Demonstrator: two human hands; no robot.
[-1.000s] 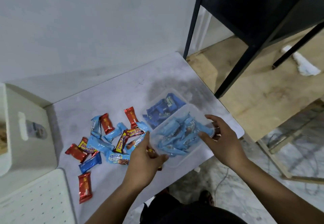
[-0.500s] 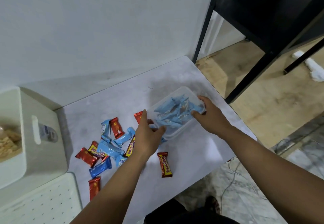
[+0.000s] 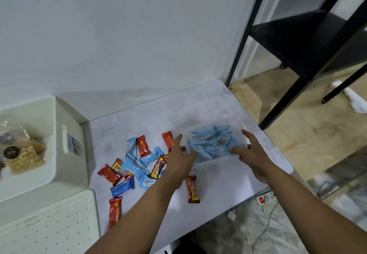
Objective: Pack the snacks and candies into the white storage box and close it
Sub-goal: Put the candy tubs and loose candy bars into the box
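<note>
A clear plastic tub [image 3: 200, 161] filled with light-blue candies stands on the marble table [image 3: 158, 118]. My left hand [image 3: 178, 160] presses its left rim and my right hand [image 3: 253, 156] grips its right side, thumb on the near edge. Loose red, blue and light-blue wrapped snacks [image 3: 135, 164] lie scattered to the left. A red-and-yellow bar [image 3: 192, 189] lies by my left wrist and a red bar [image 3: 114, 212] nearer the front. The white storage box [image 3: 59, 154] stands open at the far left with packed snacks [image 3: 21, 154] inside.
The box's white dotted lid [image 3: 49, 224] lies flat at the front left. A black metal shelf frame [image 3: 278, 102] stands past the table's right edge. A power strip [image 3: 265, 199] with a lit red switch hangs below the front edge.
Both hands have carried the tub of light-blue candies away from the front edge, over the tub of dark-blue candies, which no longer shows. My view has tilted up and left.
</note>
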